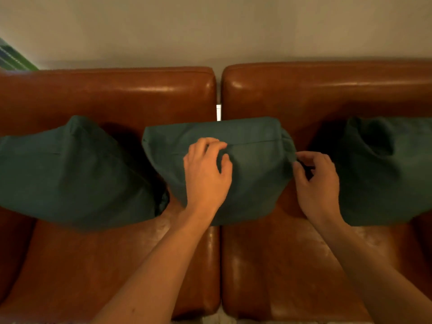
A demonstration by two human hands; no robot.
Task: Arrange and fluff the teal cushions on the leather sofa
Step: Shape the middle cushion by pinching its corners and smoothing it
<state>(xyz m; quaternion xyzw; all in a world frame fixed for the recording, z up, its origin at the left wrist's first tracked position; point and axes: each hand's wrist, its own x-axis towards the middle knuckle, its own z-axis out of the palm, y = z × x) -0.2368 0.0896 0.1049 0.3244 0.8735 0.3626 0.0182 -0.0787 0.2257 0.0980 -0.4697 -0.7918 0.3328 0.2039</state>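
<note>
Fingers [211,146] of both hands pinch middle cushion [252,174] fabric, top & rt edge.

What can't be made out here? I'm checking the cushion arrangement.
Head view, all three:
- Left teal fabric cushion: left side cut off by the frame edge.
- Right teal fabric cushion: right side cut off likewise.
- Middle teal fabric cushion: partly covered by left hand.

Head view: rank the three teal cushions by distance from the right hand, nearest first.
1. Middle cushion: the right hand pinches its right edge.
2. Right cushion: just to the hand's right, not touched.
3. Left cushion: far side, beyond the left hand.
</note>
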